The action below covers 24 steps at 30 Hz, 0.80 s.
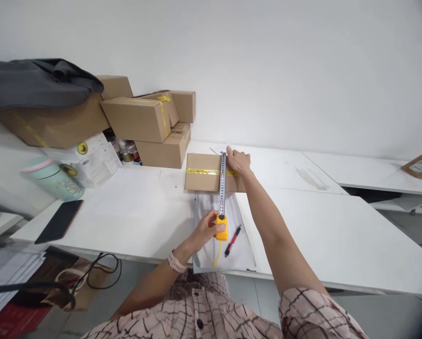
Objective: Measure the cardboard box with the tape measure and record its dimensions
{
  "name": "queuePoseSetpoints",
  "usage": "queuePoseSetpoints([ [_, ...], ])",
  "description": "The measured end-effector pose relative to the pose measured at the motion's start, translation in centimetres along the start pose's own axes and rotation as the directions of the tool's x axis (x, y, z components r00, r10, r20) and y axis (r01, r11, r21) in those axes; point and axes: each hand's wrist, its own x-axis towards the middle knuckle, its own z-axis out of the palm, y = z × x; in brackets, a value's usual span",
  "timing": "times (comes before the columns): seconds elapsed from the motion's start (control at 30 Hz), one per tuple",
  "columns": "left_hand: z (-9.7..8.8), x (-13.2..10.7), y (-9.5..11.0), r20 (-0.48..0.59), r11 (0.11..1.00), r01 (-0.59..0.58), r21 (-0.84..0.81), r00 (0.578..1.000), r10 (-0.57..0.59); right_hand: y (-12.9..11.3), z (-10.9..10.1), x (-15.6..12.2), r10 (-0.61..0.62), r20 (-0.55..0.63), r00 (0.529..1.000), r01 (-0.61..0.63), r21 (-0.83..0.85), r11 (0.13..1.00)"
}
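My left hand (pixel 208 230) is closed around the yellow case of a tape measure (pixel 222 228), just in front of a cardboard box. Its blade (pixel 222 188) is drawn out across the top of the box (pixel 202 181), running away from me past the yellow tape strip. At the far edge of the box, my right hand (pixel 239 161) has its thumb against the blade's end, with the other fingers curled; their exact grip is partly hidden. Below the box lie printed sheets (pixel 204 254), and on them a red and black pen (pixel 232 240) beside the tape measure's yellow strap.
Several cardboard boxes (pixel 136 117) are stacked at the back left, with a dark bag (pixel 34 84) on top. A mint bottle (pixel 57 179) and a phone (pixel 60 221) are at the table's left. Another small box (pixel 421 165) sits at far right. A wall (pixel 285 70) stands behind.
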Motion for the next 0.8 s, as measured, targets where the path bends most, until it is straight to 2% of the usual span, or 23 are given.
queuePoseSetpoints([
  [0.23, -0.2, -0.2, -1.9, 0.038, 1.0, 0.014, 0.013, 0.999, -0.014, -0.1, 0.6, 0.3, 0.033, -0.064, 0.997, -0.028, 0.083, 0.996],
  [0.43, -1.2, 0.8, -4.0, -0.076, 0.968, 0.032, 0.25, 0.997, -0.013, -0.1, 1.2, 0.1, 0.026, -0.123, 0.992, -0.022, 0.04, 0.999],
  [0.57, -1.5, 0.8, -4.3, -0.023, 0.964, 0.013, 0.264, 1.0, -0.007, 0.0, 1.4, 0.1, 0.011, -0.128, 0.992, -0.006, 0.039, 0.999],
  [0.8, -1.5, 0.8, -4.1, -0.049, 0.975, 0.025, 0.222, 0.999, -0.014, 0.2, 1.9, 0.3, 0.015, -0.15, 0.989, -0.004, 0.077, 0.997],
])
